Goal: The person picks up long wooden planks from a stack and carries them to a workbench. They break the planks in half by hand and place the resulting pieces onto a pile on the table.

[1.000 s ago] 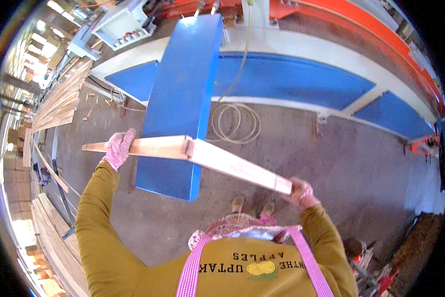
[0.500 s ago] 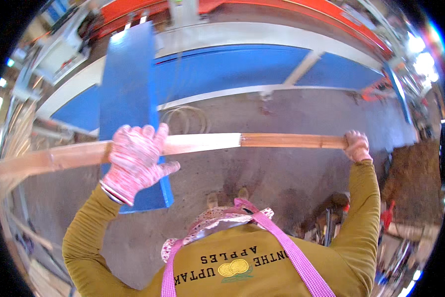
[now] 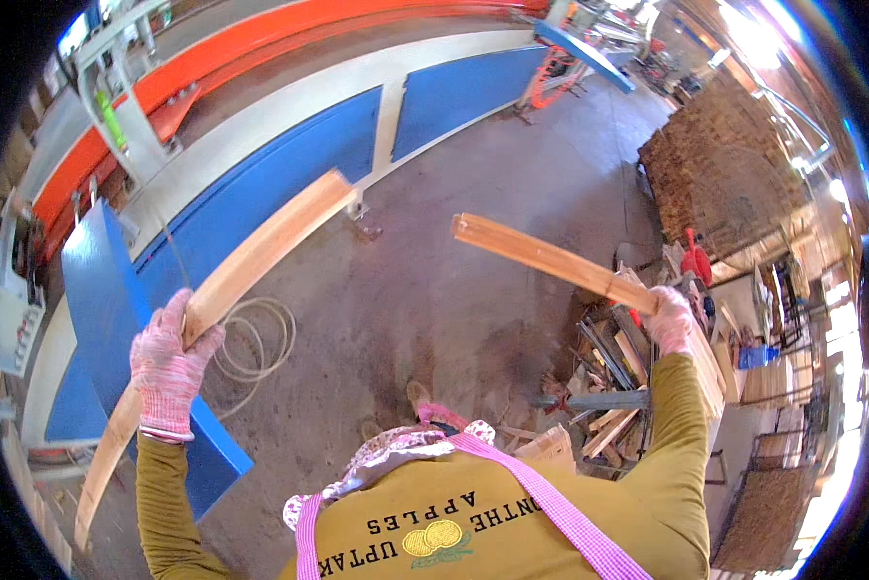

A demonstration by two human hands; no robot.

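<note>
Left hand [image 3: 168, 362] clenched on long plank [image 3: 250, 261]; right hand [image 3: 668, 319] grasping short plank [image 3: 541, 259], fingers hidden.

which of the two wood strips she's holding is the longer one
The pale wood strip in the left hand; it extends past both sides of the grip, unlike the shorter strip in the right hand.
</note>
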